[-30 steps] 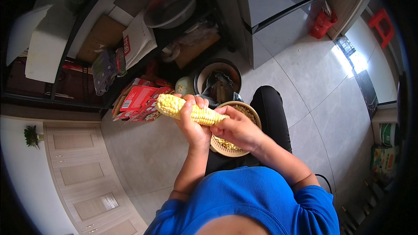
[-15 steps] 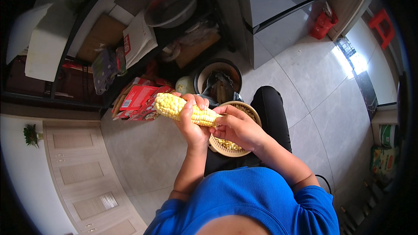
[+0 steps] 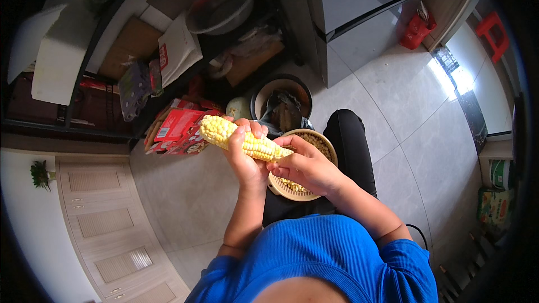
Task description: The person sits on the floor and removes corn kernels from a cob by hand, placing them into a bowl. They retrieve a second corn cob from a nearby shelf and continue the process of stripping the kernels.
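Observation:
A pale yellow corn cob (image 3: 218, 132) is held slantwise over my lap, its thick end pointing up and left. My left hand (image 3: 245, 154) is wrapped round its middle. At the lower right end of the cob, my right hand (image 3: 303, 164) is closed with fingers and thumb pressed on the kernels; its fingertips are partly hidden. Below my hands a round beige basket (image 3: 332, 154) rests on my lap, partly covered by the right hand. Loose corn kernels (image 3: 295, 187) lie inside it.
Beyond my knees stands a round bin (image 3: 306, 96) with a dark bag, beside a pale green gourd-like thing (image 3: 238, 109). Red printed cardboard (image 3: 177, 126) lies to the left, near a dark shelf holding a clear basin (image 3: 222, 8). A red bag (image 3: 416, 29) stands at the far right.
My right hand has shifted slightly along the cob's lower end, with its fingers bent differently. The left hand keeps its grip, and the cob has barely moved.

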`<state>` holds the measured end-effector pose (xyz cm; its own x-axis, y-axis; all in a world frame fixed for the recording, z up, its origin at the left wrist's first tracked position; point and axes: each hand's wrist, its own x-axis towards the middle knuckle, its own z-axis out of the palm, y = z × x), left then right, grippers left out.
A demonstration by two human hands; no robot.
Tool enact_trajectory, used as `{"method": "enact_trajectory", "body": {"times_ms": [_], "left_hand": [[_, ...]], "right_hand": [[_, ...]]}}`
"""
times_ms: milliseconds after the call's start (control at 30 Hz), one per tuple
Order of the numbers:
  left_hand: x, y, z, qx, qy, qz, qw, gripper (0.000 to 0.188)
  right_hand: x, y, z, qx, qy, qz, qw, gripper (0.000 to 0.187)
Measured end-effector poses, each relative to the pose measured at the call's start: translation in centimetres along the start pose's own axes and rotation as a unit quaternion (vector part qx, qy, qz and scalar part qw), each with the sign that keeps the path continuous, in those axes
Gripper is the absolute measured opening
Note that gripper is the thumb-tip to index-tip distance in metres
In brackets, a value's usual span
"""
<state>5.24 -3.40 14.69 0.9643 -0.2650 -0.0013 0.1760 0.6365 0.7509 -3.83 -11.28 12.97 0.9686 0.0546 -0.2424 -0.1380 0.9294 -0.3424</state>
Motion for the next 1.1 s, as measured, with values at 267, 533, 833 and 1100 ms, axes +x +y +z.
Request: {"method": "enact_trajectory", "body": {"times_ms": [267, 533, 833, 1100], "left_hand": [[-0.1, 0.0, -0.5, 0.001, -0.039, -0.017, 0.999, 0.034], [-0.3, 0.2, -0.2, 0.032, -0.017, -0.042, 0.998, 0.032], [-0.3, 0.1, 0.1, 0.057, 0.028, -0.078, 0.995, 0.029], [-0.1, 0.1, 0.0, 0.056, 0.032, -0.084, 0.994, 0.027]], "right_hand": [[0.2, -0.1, -0.8, -0.023, 0.018, 0.035, 0.999, 0.02], [0.3, -0.2, -0.8, -0.042, 0.027, 0.035, 0.998, 0.024], [0.2, -0.2, -1.3, -0.032, 0.032, 0.04, 0.998, 0.023], [0.1, -0.3, -1.3, -0.026, 0.015, 0.043, 0.999, 0.026]]}}
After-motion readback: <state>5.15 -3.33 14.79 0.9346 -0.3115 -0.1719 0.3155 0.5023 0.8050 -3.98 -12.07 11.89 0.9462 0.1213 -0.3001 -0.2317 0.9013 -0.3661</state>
